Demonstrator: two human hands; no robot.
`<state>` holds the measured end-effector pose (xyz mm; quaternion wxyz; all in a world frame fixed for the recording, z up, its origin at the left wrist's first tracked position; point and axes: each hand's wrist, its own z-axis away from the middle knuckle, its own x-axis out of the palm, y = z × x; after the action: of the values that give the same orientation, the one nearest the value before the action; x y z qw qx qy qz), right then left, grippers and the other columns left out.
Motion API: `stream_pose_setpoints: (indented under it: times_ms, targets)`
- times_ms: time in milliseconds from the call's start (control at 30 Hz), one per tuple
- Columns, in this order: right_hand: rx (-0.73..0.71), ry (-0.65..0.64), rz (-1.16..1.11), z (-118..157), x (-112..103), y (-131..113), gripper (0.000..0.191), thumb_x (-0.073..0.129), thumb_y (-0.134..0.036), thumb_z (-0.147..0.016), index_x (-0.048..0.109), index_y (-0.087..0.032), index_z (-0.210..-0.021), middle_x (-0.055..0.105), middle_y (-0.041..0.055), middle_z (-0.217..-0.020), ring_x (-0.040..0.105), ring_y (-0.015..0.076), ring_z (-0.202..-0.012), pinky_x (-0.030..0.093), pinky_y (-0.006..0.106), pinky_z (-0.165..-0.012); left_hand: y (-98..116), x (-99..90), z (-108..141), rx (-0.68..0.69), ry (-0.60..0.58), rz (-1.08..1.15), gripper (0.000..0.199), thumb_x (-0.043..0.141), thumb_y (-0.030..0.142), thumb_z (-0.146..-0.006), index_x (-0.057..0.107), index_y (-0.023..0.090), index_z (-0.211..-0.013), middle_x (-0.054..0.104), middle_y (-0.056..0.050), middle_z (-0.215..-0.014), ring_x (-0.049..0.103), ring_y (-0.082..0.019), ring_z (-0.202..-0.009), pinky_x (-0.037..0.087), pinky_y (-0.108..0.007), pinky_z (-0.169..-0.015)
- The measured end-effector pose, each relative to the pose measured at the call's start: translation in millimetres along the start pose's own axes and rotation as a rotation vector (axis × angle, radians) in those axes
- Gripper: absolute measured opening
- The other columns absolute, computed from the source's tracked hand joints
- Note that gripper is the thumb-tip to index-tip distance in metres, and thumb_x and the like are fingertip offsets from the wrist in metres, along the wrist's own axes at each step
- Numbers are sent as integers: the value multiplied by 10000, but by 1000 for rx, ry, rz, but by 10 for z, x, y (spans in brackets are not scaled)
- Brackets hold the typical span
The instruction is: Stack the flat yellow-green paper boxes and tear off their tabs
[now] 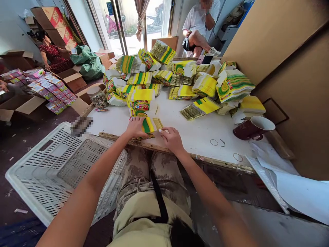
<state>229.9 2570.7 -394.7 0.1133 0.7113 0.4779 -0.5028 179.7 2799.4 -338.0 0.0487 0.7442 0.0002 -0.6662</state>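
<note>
At the table's front edge, my left hand [136,127] lies over a yellow and green printed carton [148,125], thumb and fingers gripping its left part. My right hand [171,139] is at the carton's right end, with thumb and index finger pinched near its tan, layered flap [157,123]. What the right fingertips hold is partly hidden. Just behind my left hand stands a bundle of similar cartons [140,99]. Another fanned bundle [200,108] lies to the right, and many more are heaped across the back of the table.
On the white table [190,133] are a dark mug [243,130], rubber bands [238,157] and a jar of small pieces [97,97]. A white plastic crate [58,151] stands at left. Cardboard [290,68] walls the right side. Two people sit beyond, one [199,20] behind the table.
</note>
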Motion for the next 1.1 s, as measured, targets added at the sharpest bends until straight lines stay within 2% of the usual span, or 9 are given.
stream_pose_setpoints:
  times_ms: [200, 400, 633, 767, 900, 1100]
  targets:
    - [8, 19, 65, 2, 32, -39, 302, 410, -182, -966, 709, -220, -990, 628, 105, -1101, 499, 254, -1046, 398, 391, -912, 6, -8, 4, -11, 7, -6, 1052, 803, 602, -516, 388, 192, -1391, 506, -172, -1275, 458, -398, -1195, 324, -481, -1023]
    - [23, 42, 108, -13, 79, -84, 304, 395, -190, -975, 696, -203, -938, 637, 103, -1048, 489, 255, -1002, 389, 382, -887, 14, -13, 3, -18, 4, -38, 1048, 799, 605, -523, 393, 182, -1392, 513, -172, -1269, 469, -387, -1189, 338, -466, -1016]
    - [91, -9, 116, -162, 80, -150, 223, 417, -199, -933, 639, -180, -950, 606, 147, -1013, 494, 288, -960, 407, 399, -823, 34, -25, 7, -29, 7, -36, 1029, 797, 590, -536, 395, 178, -1388, 504, -185, -1281, 464, -398, -1190, 339, -475, -1008]
    - [147, -33, 87, -269, 127, -160, 169, 485, -187, -869, 593, -153, -995, 606, 154, -1035, 528, 279, -930, 423, 378, -813, 60, -20, -2, -70, 17, -53, 1011, 792, 597, -545, 397, 191, -1382, 515, -176, -1269, 470, -392, -1195, 344, -466, -999]
    - [264, -34, 71, -341, 201, -185, 203, 489, -209, -864, 579, -142, -1034, 626, 140, -1003, 569, 248, -844, 429, 329, -716, 102, -27, -8, -115, 24, -53, 994, 783, 587, -571, 392, 171, -1384, 520, -193, -1263, 472, -392, -1198, 338, -470, -1003]
    - [401, -56, 68, -360, 232, -267, 246, 460, -259, -917, 649, -132, -1008, 667, 149, -982, 630, 233, -825, 450, 312, -687, 139, -38, -7, -161, 34, -39, 984, 772, 585, -580, 403, 138, -1375, 514, -214, -1266, 467, -403, -1202, 327, -475, -1012]
